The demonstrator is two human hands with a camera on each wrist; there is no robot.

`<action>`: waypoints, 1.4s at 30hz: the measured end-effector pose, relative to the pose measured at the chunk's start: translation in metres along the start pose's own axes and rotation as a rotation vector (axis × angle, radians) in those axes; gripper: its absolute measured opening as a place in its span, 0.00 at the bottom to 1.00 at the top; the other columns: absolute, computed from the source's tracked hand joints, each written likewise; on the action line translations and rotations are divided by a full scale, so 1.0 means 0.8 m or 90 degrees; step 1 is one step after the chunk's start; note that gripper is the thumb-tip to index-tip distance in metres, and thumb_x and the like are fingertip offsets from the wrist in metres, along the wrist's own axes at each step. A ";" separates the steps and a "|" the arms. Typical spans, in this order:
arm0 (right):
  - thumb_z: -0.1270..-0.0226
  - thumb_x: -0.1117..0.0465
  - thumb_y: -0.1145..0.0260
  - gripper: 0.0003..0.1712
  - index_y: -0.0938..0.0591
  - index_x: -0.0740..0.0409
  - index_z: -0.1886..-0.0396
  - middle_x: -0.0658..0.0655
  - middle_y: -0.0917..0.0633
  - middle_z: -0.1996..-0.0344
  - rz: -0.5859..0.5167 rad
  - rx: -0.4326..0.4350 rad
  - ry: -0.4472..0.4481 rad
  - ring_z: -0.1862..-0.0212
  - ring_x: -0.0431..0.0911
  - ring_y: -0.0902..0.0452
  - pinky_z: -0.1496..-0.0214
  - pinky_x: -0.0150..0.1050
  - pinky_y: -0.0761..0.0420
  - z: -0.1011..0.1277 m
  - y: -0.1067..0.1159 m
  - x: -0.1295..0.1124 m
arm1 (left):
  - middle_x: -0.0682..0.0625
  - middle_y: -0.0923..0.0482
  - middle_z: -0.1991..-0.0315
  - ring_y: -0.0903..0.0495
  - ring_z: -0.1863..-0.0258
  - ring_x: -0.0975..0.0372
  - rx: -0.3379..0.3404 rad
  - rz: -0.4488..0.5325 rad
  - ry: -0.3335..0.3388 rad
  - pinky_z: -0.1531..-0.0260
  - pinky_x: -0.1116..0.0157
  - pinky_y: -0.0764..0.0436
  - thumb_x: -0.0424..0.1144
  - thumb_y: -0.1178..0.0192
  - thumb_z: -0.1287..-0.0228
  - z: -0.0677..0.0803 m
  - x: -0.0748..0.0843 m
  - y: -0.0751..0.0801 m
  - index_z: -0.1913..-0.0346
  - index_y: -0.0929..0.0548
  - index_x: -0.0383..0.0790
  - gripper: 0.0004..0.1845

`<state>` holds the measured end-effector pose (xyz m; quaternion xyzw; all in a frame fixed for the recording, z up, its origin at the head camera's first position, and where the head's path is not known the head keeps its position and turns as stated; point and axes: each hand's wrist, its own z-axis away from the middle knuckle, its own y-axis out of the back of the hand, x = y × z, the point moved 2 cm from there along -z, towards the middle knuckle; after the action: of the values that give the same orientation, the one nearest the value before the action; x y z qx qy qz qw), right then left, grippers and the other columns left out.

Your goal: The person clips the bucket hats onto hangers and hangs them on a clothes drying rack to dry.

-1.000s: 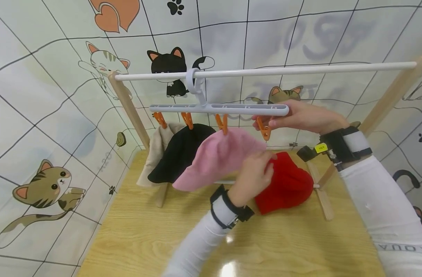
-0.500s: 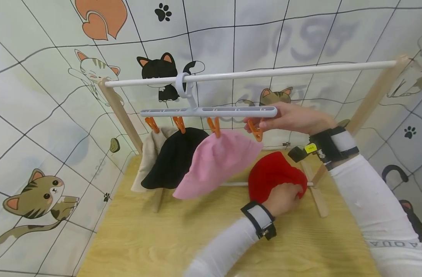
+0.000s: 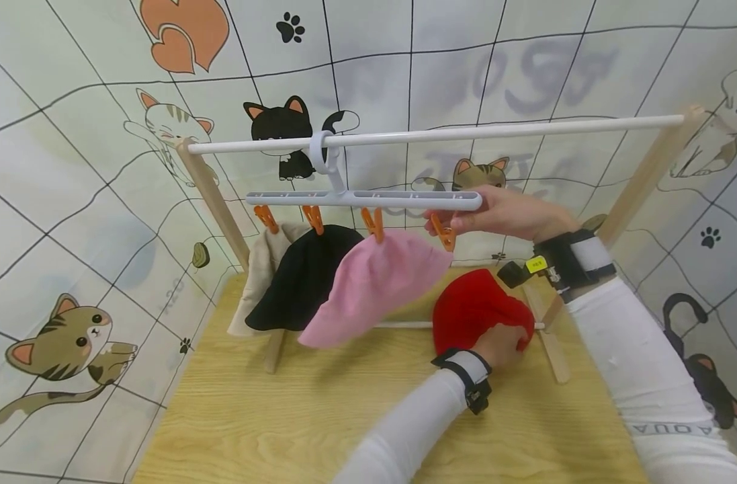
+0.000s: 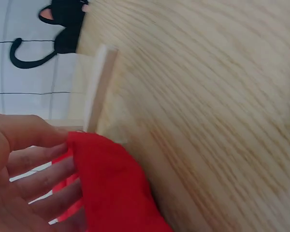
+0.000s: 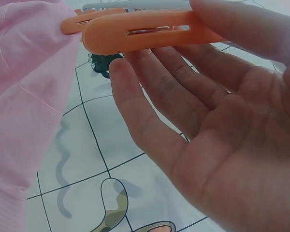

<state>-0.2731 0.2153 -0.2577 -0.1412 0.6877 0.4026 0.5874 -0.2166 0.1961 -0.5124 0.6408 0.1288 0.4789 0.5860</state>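
- Low on the wooden counter point(image 3: 235, 430), the red hat point(image 3: 473, 306) is gripped by the left hand point(image 3: 502, 344), its fingers point(image 4: 36, 181) curled into the fabric, beside the lower crossbar of the wooden rack point(image 3: 646, 171).
- Higher up, the last orange clip point(image 3: 443, 233) at the right end of the white clip hanger point(image 3: 368, 199) is held by the right hand point(image 3: 513, 214); the thumb lies over the clip point(image 5: 145, 31) while the other fingers point(image 5: 150, 125) are loosely extended beneath it.
- Whether the clip is squeezed open cannot be made out, apparently not.
- A pink hat point(image 3: 371, 282), a black hat point(image 3: 304, 279) and a beige hat point(image 3: 262, 269) are hung from the other clips.
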 end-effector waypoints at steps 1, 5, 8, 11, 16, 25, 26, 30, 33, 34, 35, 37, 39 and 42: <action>0.31 0.65 0.39 0.25 0.28 0.61 0.35 0.61 0.23 0.41 -0.004 -0.002 0.001 0.41 0.56 0.29 0.39 0.48 0.31 0.000 0.000 0.000 | 0.61 0.23 0.70 0.30 0.76 0.69 0.001 -0.008 0.000 0.75 0.77 0.32 0.37 0.35 0.37 -0.002 -0.001 -0.003 0.52 0.19 0.51 0.11; 0.30 0.65 0.39 0.25 0.28 0.62 0.35 0.61 0.23 0.41 -0.014 -0.009 0.002 0.41 0.56 0.28 0.39 0.46 0.30 -0.001 -0.002 0.001 | 0.61 0.27 0.76 0.31 0.79 0.69 0.009 -0.063 0.007 0.79 0.75 0.33 0.40 0.35 0.38 -0.005 -0.002 -0.012 0.59 0.21 0.52 0.07; 0.30 0.65 0.39 0.25 0.28 0.62 0.34 0.60 0.23 0.41 -0.015 -0.010 0.000 0.41 0.55 0.28 0.39 0.44 0.30 -0.001 -0.002 0.002 | 0.61 0.28 0.77 0.32 0.80 0.69 0.009 -0.103 0.016 0.81 0.74 0.33 0.42 0.34 0.40 -0.005 0.000 -0.016 0.62 0.22 0.52 0.07; 0.30 0.65 0.39 0.25 0.28 0.61 0.34 0.60 0.23 0.40 -0.010 -0.007 -0.003 0.40 0.55 0.29 0.38 0.46 0.31 0.000 -0.002 0.003 | 0.61 0.26 0.78 0.32 0.81 0.69 -0.002 -0.140 0.036 0.82 0.73 0.32 0.44 0.33 0.41 -0.001 0.001 -0.017 0.64 0.20 0.52 0.06; 0.30 0.65 0.39 0.26 0.29 0.61 0.34 0.59 0.24 0.39 -0.005 0.000 -0.010 0.39 0.55 0.31 0.38 0.48 0.31 0.002 -0.004 0.003 | 0.60 0.25 0.77 0.30 0.81 0.68 -0.020 -0.173 0.072 0.83 0.70 0.30 0.49 0.32 0.42 0.007 -0.005 -0.019 0.62 0.18 0.54 0.09; 0.30 0.64 0.39 0.26 0.29 0.62 0.34 0.59 0.24 0.39 0.007 0.010 -0.021 0.40 0.54 0.30 0.39 0.43 0.30 0.001 -0.006 0.002 | 0.60 0.22 0.67 0.23 0.65 0.64 -0.037 -0.252 0.067 0.65 0.57 0.25 0.53 0.27 0.51 0.023 -0.022 -0.029 0.54 0.23 0.58 0.22; 0.30 0.63 0.38 0.26 0.29 0.62 0.34 0.59 0.24 0.39 0.009 0.013 -0.024 0.40 0.53 0.30 0.39 0.42 0.30 0.001 -0.006 0.002 | 0.60 0.22 0.65 0.23 0.64 0.64 -0.039 -0.258 0.066 0.65 0.57 0.26 0.53 0.27 0.52 0.024 -0.023 -0.029 0.53 0.23 0.59 0.23; 0.31 0.63 0.38 0.27 0.29 0.61 0.34 0.59 0.23 0.40 0.010 0.023 -0.037 0.39 0.53 0.31 0.39 0.44 0.31 0.003 -0.005 0.002 | 0.61 0.21 0.63 0.24 0.61 0.64 -0.045 -0.268 0.067 0.63 0.56 0.26 0.48 0.28 0.48 0.028 -0.022 -0.027 0.50 0.23 0.61 0.22; 0.31 0.63 0.38 0.27 0.29 0.61 0.34 0.59 0.24 0.40 0.006 0.024 -0.038 0.39 0.53 0.31 0.38 0.47 0.32 0.003 -0.005 0.002 | 0.61 0.21 0.62 0.23 0.61 0.64 -0.054 -0.269 0.069 0.62 0.56 0.26 0.42 0.32 0.41 0.030 -0.020 -0.025 0.51 0.22 0.61 0.17; 0.31 0.63 0.38 0.27 0.29 0.61 0.34 0.59 0.24 0.40 0.006 0.024 -0.039 0.39 0.53 0.31 0.38 0.47 0.33 0.003 -0.006 0.003 | 0.60 0.20 0.62 0.24 0.61 0.64 -0.057 -0.268 0.070 0.61 0.56 0.26 0.41 0.35 0.39 0.031 -0.020 -0.025 0.50 0.22 0.61 0.16; 0.31 0.63 0.38 0.27 0.29 0.61 0.34 0.59 0.24 0.40 0.007 0.024 -0.040 0.39 0.53 0.31 0.38 0.48 0.33 0.003 -0.005 0.003 | 0.60 0.20 0.61 0.23 0.60 0.64 -0.059 -0.270 0.069 0.61 0.56 0.26 0.40 0.36 0.37 0.031 -0.020 -0.024 0.50 0.22 0.61 0.15; 0.31 0.63 0.38 0.27 0.29 0.61 0.34 0.59 0.24 0.40 0.006 0.025 -0.041 0.39 0.53 0.31 0.37 0.49 0.33 0.003 -0.005 0.004 | 0.60 0.20 0.59 0.23 0.59 0.63 -0.063 -0.271 0.070 0.61 0.55 0.26 0.40 0.39 0.34 0.032 -0.021 -0.024 0.50 0.22 0.61 0.13; 0.31 0.63 0.38 0.27 0.29 0.61 0.34 0.59 0.24 0.40 0.009 0.027 -0.042 0.40 0.53 0.31 0.37 0.49 0.34 0.003 -0.005 0.004 | 0.60 0.20 0.58 0.23 0.59 0.63 -0.066 -0.273 0.071 0.61 0.55 0.26 0.41 0.41 0.33 0.033 -0.023 -0.025 0.50 0.21 0.60 0.12; 0.31 0.64 0.38 0.26 0.29 0.61 0.34 0.59 0.24 0.39 0.007 0.017 -0.031 0.39 0.54 0.32 0.37 0.50 0.35 0.002 -0.006 0.004 | 0.59 0.19 0.61 0.22 0.61 0.63 -0.064 -0.274 0.068 0.61 0.57 0.25 0.41 0.42 0.32 0.034 -0.028 -0.025 0.54 0.18 0.58 0.08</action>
<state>-0.2700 0.2143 -0.2623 -0.1196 0.6794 0.4000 0.6035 -0.1994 0.1686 -0.5360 0.5423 0.2697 0.3818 0.6981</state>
